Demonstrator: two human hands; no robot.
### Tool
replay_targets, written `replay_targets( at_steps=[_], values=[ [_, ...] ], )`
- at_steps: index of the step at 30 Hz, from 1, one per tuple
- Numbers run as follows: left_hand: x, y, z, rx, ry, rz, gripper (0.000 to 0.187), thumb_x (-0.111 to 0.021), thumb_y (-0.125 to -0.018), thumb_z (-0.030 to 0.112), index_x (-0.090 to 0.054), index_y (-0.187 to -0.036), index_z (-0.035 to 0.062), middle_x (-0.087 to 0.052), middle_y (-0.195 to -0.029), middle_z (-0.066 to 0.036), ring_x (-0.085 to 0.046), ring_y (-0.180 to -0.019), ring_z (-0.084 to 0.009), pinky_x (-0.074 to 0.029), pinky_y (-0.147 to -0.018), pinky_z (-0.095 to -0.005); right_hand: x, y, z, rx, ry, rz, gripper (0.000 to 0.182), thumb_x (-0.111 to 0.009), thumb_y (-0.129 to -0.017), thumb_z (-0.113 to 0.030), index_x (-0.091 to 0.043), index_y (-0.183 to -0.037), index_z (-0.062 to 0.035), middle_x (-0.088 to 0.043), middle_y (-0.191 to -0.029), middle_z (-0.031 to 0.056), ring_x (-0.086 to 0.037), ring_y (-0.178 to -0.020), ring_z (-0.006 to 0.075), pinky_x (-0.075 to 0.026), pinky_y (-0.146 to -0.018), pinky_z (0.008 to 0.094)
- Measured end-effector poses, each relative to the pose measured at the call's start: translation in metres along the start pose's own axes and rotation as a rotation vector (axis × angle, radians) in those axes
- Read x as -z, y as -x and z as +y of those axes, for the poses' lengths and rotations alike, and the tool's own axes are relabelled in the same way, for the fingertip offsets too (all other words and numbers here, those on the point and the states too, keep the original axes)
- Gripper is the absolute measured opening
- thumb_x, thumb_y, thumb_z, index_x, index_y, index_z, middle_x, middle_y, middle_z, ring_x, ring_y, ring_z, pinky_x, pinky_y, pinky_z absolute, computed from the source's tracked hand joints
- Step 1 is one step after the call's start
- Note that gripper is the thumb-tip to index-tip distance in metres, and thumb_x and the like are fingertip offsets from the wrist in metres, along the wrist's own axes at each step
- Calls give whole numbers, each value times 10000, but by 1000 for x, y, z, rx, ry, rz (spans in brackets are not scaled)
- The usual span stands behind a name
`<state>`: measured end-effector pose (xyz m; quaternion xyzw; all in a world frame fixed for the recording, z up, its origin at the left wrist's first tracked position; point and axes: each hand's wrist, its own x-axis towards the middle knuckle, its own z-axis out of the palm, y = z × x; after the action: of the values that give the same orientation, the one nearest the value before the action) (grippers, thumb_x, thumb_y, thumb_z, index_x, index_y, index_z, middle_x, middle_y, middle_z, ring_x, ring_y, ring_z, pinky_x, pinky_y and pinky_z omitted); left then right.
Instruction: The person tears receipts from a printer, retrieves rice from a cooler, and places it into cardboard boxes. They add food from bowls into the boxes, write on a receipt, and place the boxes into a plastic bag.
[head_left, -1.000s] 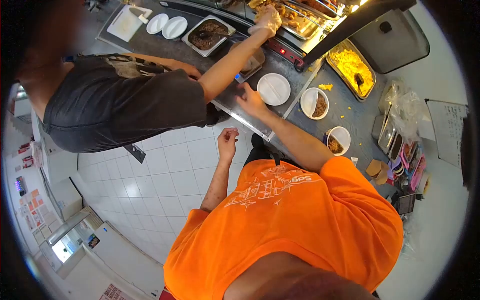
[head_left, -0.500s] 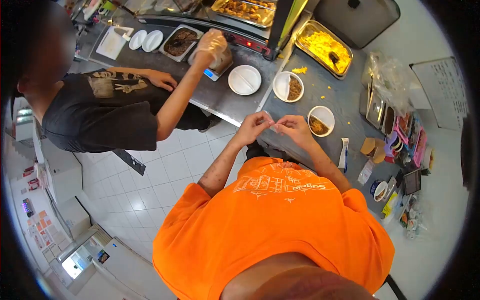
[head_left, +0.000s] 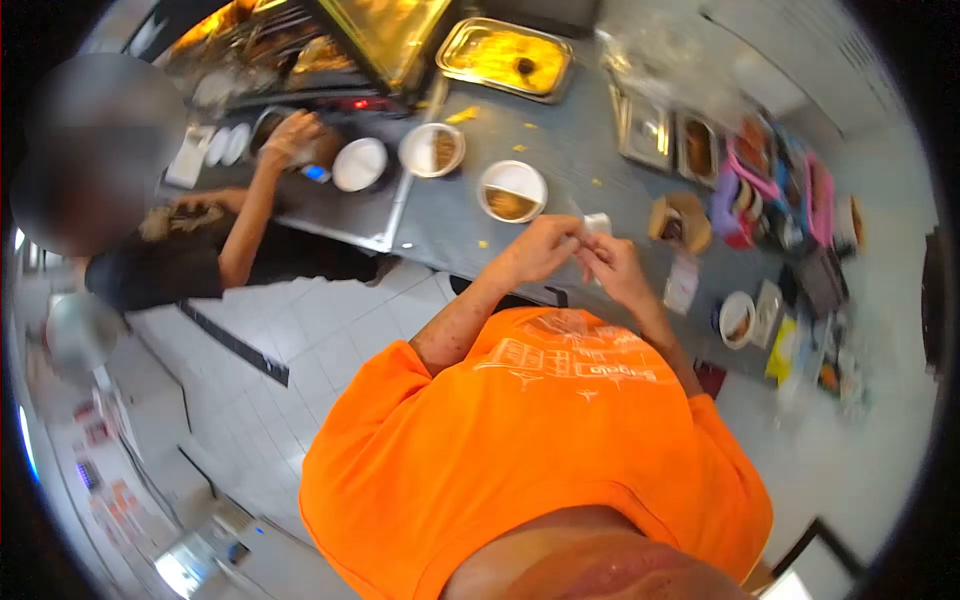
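Note:
My left hand (head_left: 543, 249) and my right hand (head_left: 616, 268) meet in front of me at the counter's near edge, fingers pinched together. Something thin and see-through seems to be between the fingertips, but blur hides what it is. Just behind them lies a white tube-like packet (head_left: 597, 223), partly covered by my fingers. Left of my hands stands a divided white bowl (head_left: 513, 180) with brown shredded food in one half. A second divided bowl (head_left: 418, 150), also with brown food, is farther left.
A co-worker's hand (head_left: 290, 138) reaches over a container beside a scale (head_left: 316, 173) and a white bowl (head_left: 360, 165). At the back sits a metal tray (head_left: 553, 92) of yellow food. A cardboard box (head_left: 668, 215), metal containers (head_left: 645, 135) and pink baskets (head_left: 820, 205) stand to the right.
The view has turned to the right. My joined hands have shifted right along the counter, from beside the nearer bowl to in front of the white packet.

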<state>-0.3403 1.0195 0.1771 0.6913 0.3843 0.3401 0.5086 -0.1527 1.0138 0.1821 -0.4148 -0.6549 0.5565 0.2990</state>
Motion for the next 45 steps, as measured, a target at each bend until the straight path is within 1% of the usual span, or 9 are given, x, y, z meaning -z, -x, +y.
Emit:
replay_targets(
  at_steps=[4,10,18,21,23,26,30,39,45],
  values=[
    [-47,-29,36,-64,-130,-72,100,-539,-854,72,-568,-875,-22,-599,-788,-176,-583,-684,-290,-463,-614,-352,52,44,2,-118,-204,26,158,-547,-929,-93,-563,-807,6,-576,-666,17,-558,-553,71,-425,-467,235],
    [-92,-27,40,-13,-168,-135,135,-562,-854,93,-536,-827,-37,-590,-773,-193,-593,-680,-336,-461,-611,-384,75,77,13,169,493,95,170,-595,-819,-212,-616,-821,-43,-615,-694,210,-609,-638,396,-482,-550,437],
    [-108,-31,40,-28,-561,134,186,-592,-815,28,-439,-729,-34,-509,-656,-165,-586,-646,-281,-456,-573,-393,86,83,11,141,559,301,200,-584,-825,-196,-595,-749,-12,-607,-655,194,-622,-628,367,-485,-554,425],
    [-126,-44,54,65,-247,248,206,-582,-822,-4,-394,-738,-2,-482,-673,-96,-578,-642,-184,-474,-565,-355,96,85,-5,165,459,305,183,-604,-807,-172,-579,-731,-8,-605,-640,182,-618,-609,359,-483,-541,406],
    [-139,-48,56,131,587,227,203,-551,-855,-21,-372,-776,32,-482,-764,-46,-569,-704,-122,-510,-588,-306,99,89,-14,151,361,294,166,-619,-794,-152,-569,-724,-10,-606,-633,172,-615,-597,352,-482,-535,394],
    [-134,-46,48,-45,109,254,140,-541,-881,-13,-418,-837,36,-516,-869,-44,-588,-795,-132,-548,-651,-301,102,86,-14,281,471,548,126,-646,-751,-62,-546,-819,-28,-564,-659,108,-604,-591,293,-490,-552,344],
    [-144,-47,52,2,430,546,108,-577,-876,6,-476,-878,42,-545,-898,-39,-602,-851,-133,-552,-693,-295,84,78,2,557,612,677,165,-648,-730,-21,-547,-860,-24,-537,-684,112,-611,-636,283,-498,-578,329],
    [-121,-33,54,249,403,330,170,-594,-904,83,-595,-1065,30,-621,-933,-11,-601,-867,-112,-504,-670,-228,90,68,22,-29,-1223,159,86,-569,-858,19,-538,-897,-51,-584,-861,42,-565,-766,138,-470,-726,272],
    [-112,-38,66,324,1590,35,181,-535,-943,173,-582,-1036,25,-607,-950,-13,-540,-729,-94,-461,-649,-243,106,72,-24,-2,-1235,13,138,-584,-830,28,-519,-904,-69,-553,-822,26,-532,-786,129,-448,-734,251]
  ],
)
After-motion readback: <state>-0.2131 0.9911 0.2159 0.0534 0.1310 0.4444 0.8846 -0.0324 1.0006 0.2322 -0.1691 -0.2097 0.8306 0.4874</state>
